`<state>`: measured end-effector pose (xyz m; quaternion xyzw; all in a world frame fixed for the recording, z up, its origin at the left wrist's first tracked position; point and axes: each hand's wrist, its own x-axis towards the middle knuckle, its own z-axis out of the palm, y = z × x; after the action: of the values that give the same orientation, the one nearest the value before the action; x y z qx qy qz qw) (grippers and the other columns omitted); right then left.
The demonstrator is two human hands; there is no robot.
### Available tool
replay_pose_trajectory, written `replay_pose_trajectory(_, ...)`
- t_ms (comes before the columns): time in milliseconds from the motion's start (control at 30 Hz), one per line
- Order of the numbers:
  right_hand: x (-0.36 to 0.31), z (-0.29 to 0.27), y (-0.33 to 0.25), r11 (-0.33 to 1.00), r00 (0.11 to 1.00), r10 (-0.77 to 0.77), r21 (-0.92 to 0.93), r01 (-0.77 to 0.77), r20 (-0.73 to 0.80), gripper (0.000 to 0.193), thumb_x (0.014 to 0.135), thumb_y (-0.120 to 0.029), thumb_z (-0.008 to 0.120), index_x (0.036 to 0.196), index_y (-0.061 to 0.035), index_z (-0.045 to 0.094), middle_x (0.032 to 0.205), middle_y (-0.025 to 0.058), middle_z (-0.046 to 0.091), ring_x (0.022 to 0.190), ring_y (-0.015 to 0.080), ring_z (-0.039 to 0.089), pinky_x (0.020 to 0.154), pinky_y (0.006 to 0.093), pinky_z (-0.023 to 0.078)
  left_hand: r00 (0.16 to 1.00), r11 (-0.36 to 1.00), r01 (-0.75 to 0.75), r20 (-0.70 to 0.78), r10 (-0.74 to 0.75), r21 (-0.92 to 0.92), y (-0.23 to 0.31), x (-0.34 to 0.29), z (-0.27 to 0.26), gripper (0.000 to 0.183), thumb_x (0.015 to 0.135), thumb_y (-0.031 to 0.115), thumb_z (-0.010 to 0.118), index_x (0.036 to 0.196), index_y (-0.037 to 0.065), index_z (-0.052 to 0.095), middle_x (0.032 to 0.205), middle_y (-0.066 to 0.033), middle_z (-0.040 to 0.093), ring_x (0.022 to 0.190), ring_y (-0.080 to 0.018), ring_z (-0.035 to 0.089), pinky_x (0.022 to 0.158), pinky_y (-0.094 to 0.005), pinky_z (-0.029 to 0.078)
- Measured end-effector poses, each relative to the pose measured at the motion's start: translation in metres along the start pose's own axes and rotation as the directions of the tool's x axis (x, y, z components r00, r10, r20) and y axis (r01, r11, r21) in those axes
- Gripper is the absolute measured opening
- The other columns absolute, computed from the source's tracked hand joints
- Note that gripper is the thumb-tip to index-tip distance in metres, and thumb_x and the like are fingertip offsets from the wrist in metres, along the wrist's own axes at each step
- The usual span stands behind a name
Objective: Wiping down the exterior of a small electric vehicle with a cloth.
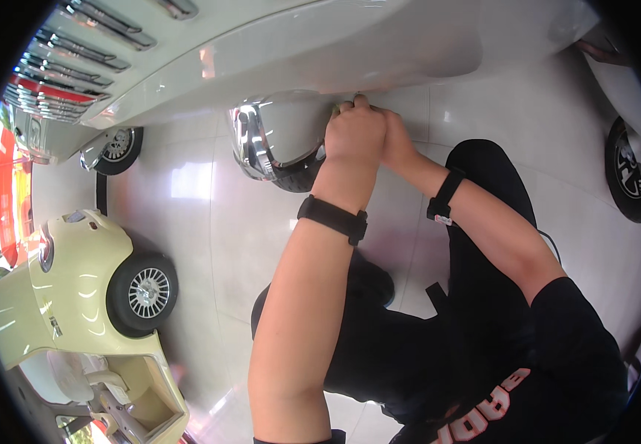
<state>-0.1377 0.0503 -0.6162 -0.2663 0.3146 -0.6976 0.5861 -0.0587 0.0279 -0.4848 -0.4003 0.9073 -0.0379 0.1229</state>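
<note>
My left hand [355, 132] is closed, its fingers curled against the lower edge of a glossy white car body [283, 55]. A small greenish bit shows beside its knuckles, and what the fingers hold is hidden. Pressed close against it is my right hand [396, 140], whose fingers are mostly out of sight behind the left one. Just left of both hands is a rounded pale fender [294, 122] with bright chrome trim [250, 140]. Part of a dark tyre [298, 177] shows beneath it. Each forearm has a black strap [331, 218] around it.
A cream-yellow car [76, 274] with a spoked wheel [149, 292] stands at the left, an opening in its side showing the interior. Another wheel [119, 148] is at the far left, and one more [626, 170] at the right. Shiny pale tiles [195, 222] cover the floor.
</note>
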Motion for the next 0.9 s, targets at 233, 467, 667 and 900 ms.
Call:
replay_pose_trajectory(233, -0.024, 0.037, -0.015, 0.772, 0.973, -0.186, -0.593, 0.230, 0.135, 0.016, 0.091, 0.000, 0.075, 0.105, 0.0046, 0.072, 0.102, 0.0120, 0.077, 0.094, 0.0173, 0.071, 0.080, 0.0330, 0.056, 0.993, 0.997, 0.069, 0.096, -0.066, -0.028, -0.003, -0.033, -0.042, 0.030, 0.080, -0.005, 0.079, 0.110, 0.001, 0.078, 0.131, -0.0127, 0.064, 0.124, -0.0299, 0.066, 0.094, -0.0365, 0.065)
replay_pose_trajectory(467, -0.037, 0.085, -0.015, 0.742, 0.909, -0.308, -0.527, 0.414, 0.281, 0.023, 0.087, -0.008, 0.081, 0.106, -0.0004, 0.072, 0.107, 0.0137, 0.077, 0.094, 0.0256, 0.075, 0.081, 0.0358, 0.057, 0.966, 0.965, 0.256, 0.038, -0.254, -0.062, -0.019, -0.076, -0.049, 0.020, 0.087, 0.007, 0.075, 0.107, 0.005, 0.081, 0.125, -0.0100, 0.065, 0.122, -0.0273, 0.064, 0.090, -0.0335, 0.064)
replay_pose_trajectory(667, -0.040, 0.123, -0.010, 0.562, 0.899, -0.297, -0.701, 0.438, 0.323, 0.021, 0.085, -0.020, 0.079, 0.096, -0.0068, 0.067, 0.096, 0.0112, 0.067, 0.084, 0.0365, 0.070, 0.072, 0.0437, 0.056, 0.938, 0.928, 0.333, -0.035, -0.344, -0.169, -0.054, -0.111, -0.047, 0.018, 0.085, 0.000, 0.072, 0.101, 0.002, 0.079, 0.120, -0.0120, 0.067, 0.119, -0.0300, 0.066, 0.091, -0.0374, 0.063)
replay_pose_trajectory(900, -0.072, 0.131, 0.011, 0.305, 0.848, 0.082, -0.823, 0.479, 0.524, 0.010, 0.084, -0.016, 0.073, 0.093, -0.0113, 0.069, 0.092, 0.0086, 0.064, 0.082, 0.0347, 0.071, 0.071, 0.0473, 0.058, 0.932, 0.858, 0.356, 0.209, -0.296, -0.370, -0.093, -0.170, -0.013, 0.015, 0.082, -0.003, 0.068, 0.093, 0.004, 0.076, 0.111, -0.0198, 0.069, 0.104, -0.0433, 0.068, 0.091, -0.0488, 0.056)
